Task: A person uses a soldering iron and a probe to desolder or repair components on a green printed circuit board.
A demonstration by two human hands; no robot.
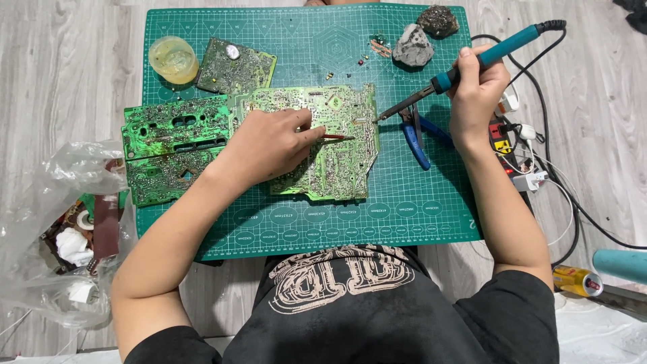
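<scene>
Looks mid-job: right hand point(477, 91) grips the soldering iron point(472, 62), tip at the circuit board point(337, 155). Left hand point(266, 145) pinches thin tweezers point(337, 137); other boards point(172, 145) look untouched.

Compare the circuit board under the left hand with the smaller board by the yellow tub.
The large circuit board is bright green, lies square to the mat, and the left hand rests on it. The small board is darker, tilted and untouched. Both lie solder side up on the green cutting mat.
</scene>
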